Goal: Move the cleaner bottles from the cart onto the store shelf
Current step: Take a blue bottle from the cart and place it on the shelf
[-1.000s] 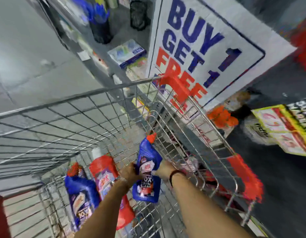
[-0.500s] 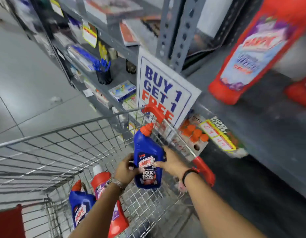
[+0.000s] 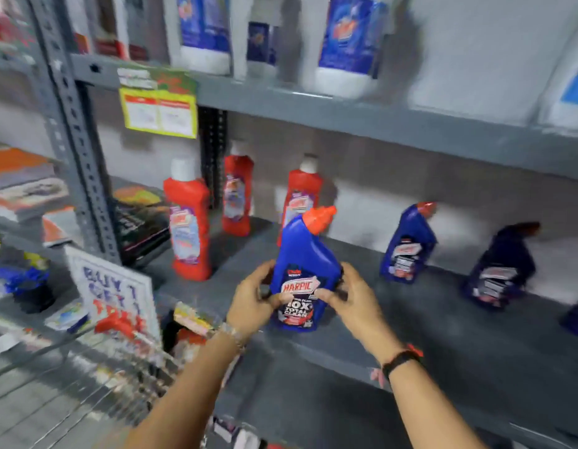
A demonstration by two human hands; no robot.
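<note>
Two hands are wrapping one blue cleaner bottle (image 3: 305,273) right now: the left hand (image 3: 252,299) is closing on its left flank, the right hand (image 3: 344,298) on its right, fingers curling round the label. The bottle is standing upright, long axis vertical, orange angled cap leaning right, and it is hovering at or just on the front of the grey shelf (image 3: 410,325); whether the base is touching, I cannot tell. Open shelf is lying straight ahead, between the red bottles (image 3: 188,228) on the left and the blue bottles (image 3: 407,244) on the right. Neither hand is looking nearer.
</note>
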